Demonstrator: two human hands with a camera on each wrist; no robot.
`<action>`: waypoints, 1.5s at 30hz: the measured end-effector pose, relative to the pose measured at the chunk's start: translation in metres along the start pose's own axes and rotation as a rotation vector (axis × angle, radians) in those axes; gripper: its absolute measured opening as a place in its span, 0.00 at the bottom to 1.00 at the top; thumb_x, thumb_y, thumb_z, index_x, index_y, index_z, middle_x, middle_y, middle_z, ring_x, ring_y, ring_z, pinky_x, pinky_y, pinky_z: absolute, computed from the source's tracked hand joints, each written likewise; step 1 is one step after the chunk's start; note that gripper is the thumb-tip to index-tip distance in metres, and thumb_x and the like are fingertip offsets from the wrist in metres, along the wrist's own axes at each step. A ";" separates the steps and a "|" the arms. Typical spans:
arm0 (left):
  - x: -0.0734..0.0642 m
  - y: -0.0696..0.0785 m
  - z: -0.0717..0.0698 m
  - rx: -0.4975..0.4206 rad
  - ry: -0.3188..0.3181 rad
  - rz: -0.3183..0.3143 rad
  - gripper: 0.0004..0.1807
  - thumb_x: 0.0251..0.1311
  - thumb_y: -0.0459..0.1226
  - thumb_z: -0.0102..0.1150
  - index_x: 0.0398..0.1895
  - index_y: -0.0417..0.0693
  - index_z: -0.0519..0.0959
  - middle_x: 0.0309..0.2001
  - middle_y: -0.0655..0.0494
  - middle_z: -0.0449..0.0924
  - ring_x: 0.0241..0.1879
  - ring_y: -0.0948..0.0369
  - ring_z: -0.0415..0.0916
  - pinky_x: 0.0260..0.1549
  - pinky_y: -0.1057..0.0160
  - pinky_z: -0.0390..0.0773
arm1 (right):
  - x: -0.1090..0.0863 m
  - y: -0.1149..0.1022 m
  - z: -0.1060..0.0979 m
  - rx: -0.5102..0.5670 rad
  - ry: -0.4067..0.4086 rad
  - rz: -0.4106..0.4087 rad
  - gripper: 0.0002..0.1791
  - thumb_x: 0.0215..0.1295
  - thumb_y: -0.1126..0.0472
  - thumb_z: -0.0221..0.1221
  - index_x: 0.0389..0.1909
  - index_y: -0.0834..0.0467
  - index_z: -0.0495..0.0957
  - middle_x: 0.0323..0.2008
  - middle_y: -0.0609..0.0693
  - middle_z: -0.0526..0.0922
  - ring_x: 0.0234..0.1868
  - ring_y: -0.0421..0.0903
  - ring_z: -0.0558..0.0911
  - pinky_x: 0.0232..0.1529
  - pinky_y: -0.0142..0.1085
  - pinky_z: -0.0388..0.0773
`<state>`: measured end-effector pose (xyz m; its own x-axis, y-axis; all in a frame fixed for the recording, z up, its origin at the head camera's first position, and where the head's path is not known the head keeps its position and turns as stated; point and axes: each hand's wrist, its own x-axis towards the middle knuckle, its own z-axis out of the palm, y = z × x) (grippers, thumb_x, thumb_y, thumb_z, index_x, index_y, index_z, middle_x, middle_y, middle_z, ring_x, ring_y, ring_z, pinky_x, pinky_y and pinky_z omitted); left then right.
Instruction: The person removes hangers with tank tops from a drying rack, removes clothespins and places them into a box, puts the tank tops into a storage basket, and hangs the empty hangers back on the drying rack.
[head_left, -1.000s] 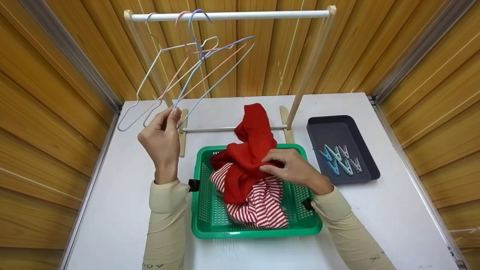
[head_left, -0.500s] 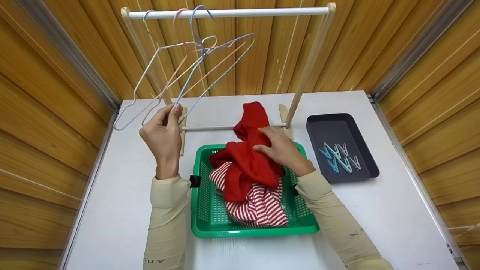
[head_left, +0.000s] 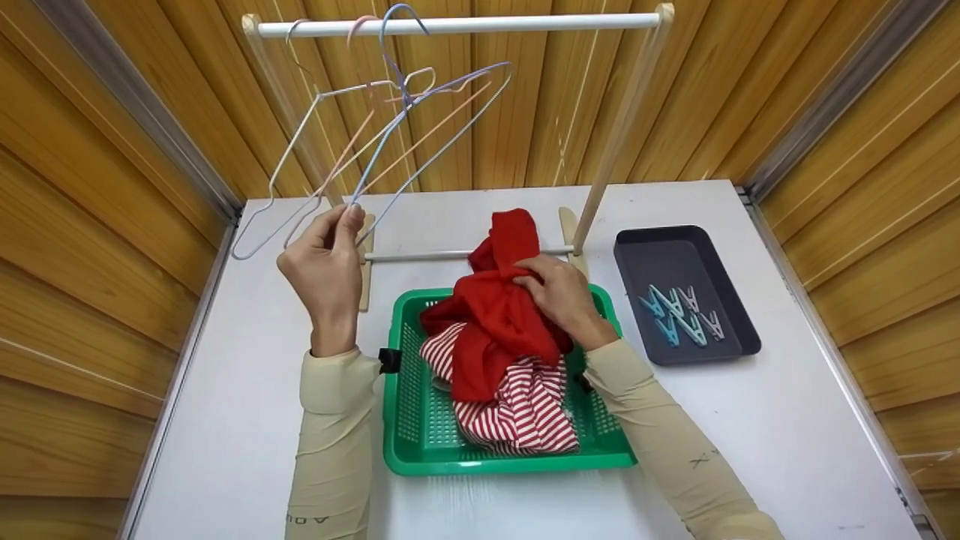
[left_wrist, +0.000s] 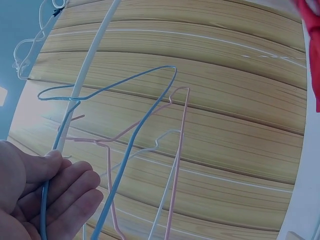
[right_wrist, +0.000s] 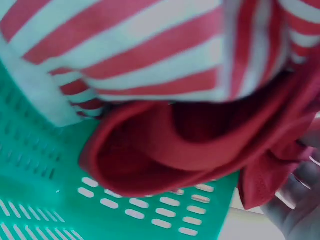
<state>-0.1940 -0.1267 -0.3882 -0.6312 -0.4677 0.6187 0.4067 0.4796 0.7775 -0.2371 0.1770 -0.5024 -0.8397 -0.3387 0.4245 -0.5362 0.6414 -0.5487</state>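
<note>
My left hand [head_left: 326, 274] pinches the lower left corner of a blue wire hanger [head_left: 386, 142], which stands tilted with its hook at the white rail. In the left wrist view the thumb lies across the blue wire. A pink hanger [left_wrist: 183, 130] and a white hanger [head_left: 294, 150] hang behind it. My right hand [head_left: 564, 296] grips the upper part of a red garment [head_left: 499, 330] at the back of a green basket [head_left: 510, 466]. Under the red garment lies a red-and-white striped garment [head_left: 517, 420]. The right wrist view shows red cloth between the fingers [right_wrist: 302, 175].
A hanging rack with a white rail [head_left: 525, 24] and wooden posts stands behind the basket. To the right lies a dark tray [head_left: 731, 300] with several clothespins [head_left: 679, 315]. Black clips [head_left: 390, 361] sit on the basket's sides. Wood-patterned walls enclose the white table [head_left: 225, 420].
My right hand let go of the red garment's middle, moved away from me to its upper part and took hold there. The left hand keeps its pinch on the blue hanger.
</note>
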 end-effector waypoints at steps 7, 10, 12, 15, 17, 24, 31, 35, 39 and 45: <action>0.001 0.002 0.001 0.001 0.002 -0.005 0.07 0.70 0.30 0.69 0.42 0.31 0.90 0.37 0.46 0.91 0.36 0.57 0.90 0.38 0.73 0.85 | 0.000 -0.021 -0.021 0.183 0.208 -0.087 0.12 0.67 0.67 0.72 0.50 0.62 0.89 0.43 0.53 0.90 0.44 0.50 0.87 0.51 0.41 0.85; 0.002 0.002 0.002 -0.001 0.003 0.000 0.06 0.70 0.29 0.69 0.42 0.31 0.90 0.37 0.46 0.91 0.36 0.56 0.90 0.38 0.72 0.85 | -0.001 -0.034 -0.033 0.281 0.253 -0.167 0.13 0.65 0.69 0.73 0.51 0.62 0.89 0.43 0.52 0.90 0.44 0.49 0.87 0.50 0.33 0.84; 0.003 0.002 0.003 -0.006 0.004 0.005 0.06 0.70 0.29 0.69 0.41 0.31 0.90 0.37 0.46 0.91 0.36 0.57 0.90 0.38 0.72 0.85 | -0.003 -0.042 -0.041 0.325 0.244 -0.231 0.15 0.63 0.71 0.73 0.50 0.62 0.90 0.44 0.52 0.90 0.45 0.50 0.87 0.51 0.30 0.83; 0.005 0.002 0.005 -0.003 0.006 0.015 0.06 0.70 0.30 0.69 0.41 0.32 0.90 0.36 0.47 0.91 0.35 0.58 0.89 0.38 0.71 0.85 | -0.009 -0.053 -0.052 0.349 0.155 -0.324 0.16 0.59 0.73 0.75 0.49 0.61 0.90 0.43 0.52 0.90 0.43 0.50 0.87 0.50 0.28 0.82; 0.006 0.001 0.006 0.000 0.011 0.014 0.07 0.70 0.30 0.69 0.41 0.32 0.90 0.36 0.48 0.91 0.35 0.59 0.89 0.38 0.71 0.85 | -0.015 -0.059 -0.055 0.349 0.055 -0.376 0.16 0.59 0.73 0.76 0.48 0.61 0.90 0.43 0.52 0.90 0.42 0.49 0.87 0.48 0.30 0.83; 0.009 0.001 0.010 0.006 0.011 0.010 0.07 0.70 0.32 0.69 0.41 0.33 0.90 0.36 0.47 0.91 0.35 0.59 0.88 0.38 0.71 0.86 | -0.038 -0.070 -0.052 0.355 -0.395 -0.374 0.11 0.65 0.60 0.75 0.47 0.56 0.90 0.41 0.46 0.88 0.40 0.43 0.84 0.43 0.38 0.85; 0.011 0.000 0.013 0.016 0.014 0.010 0.07 0.70 0.31 0.69 0.41 0.33 0.91 0.36 0.47 0.91 0.34 0.59 0.88 0.37 0.72 0.85 | -0.032 -0.060 -0.039 0.332 -0.218 -0.245 0.09 0.71 0.60 0.71 0.48 0.58 0.89 0.44 0.46 0.88 0.45 0.45 0.84 0.48 0.41 0.84; 0.011 0.000 0.015 0.010 0.014 0.000 0.07 0.69 0.31 0.70 0.40 0.33 0.91 0.35 0.48 0.91 0.34 0.59 0.88 0.36 0.72 0.84 | -0.020 -0.049 -0.029 0.178 -0.147 -0.112 0.19 0.70 0.58 0.72 0.56 0.64 0.84 0.54 0.55 0.85 0.57 0.54 0.81 0.59 0.49 0.82; 0.011 0.000 0.019 0.022 0.013 -0.013 0.07 0.69 0.31 0.71 0.39 0.33 0.91 0.35 0.47 0.91 0.33 0.58 0.88 0.34 0.74 0.82 | -0.010 -0.038 -0.012 0.042 -0.278 0.015 0.30 0.71 0.53 0.71 0.65 0.66 0.78 0.63 0.60 0.80 0.65 0.60 0.75 0.67 0.53 0.75; 0.011 -0.003 0.022 0.053 -0.015 -0.016 0.08 0.70 0.32 0.70 0.39 0.32 0.90 0.35 0.46 0.91 0.32 0.58 0.88 0.32 0.76 0.80 | -0.005 -0.019 0.012 -0.073 -0.295 0.047 0.28 0.70 0.58 0.72 0.63 0.68 0.79 0.59 0.64 0.82 0.61 0.64 0.77 0.65 0.55 0.76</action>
<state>-0.2166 -0.1164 -0.3860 -0.6472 -0.4647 0.6043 0.3615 0.5108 0.7800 -0.2234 0.1579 -0.5026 -0.8579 -0.4859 0.1672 -0.4978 0.7051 -0.5050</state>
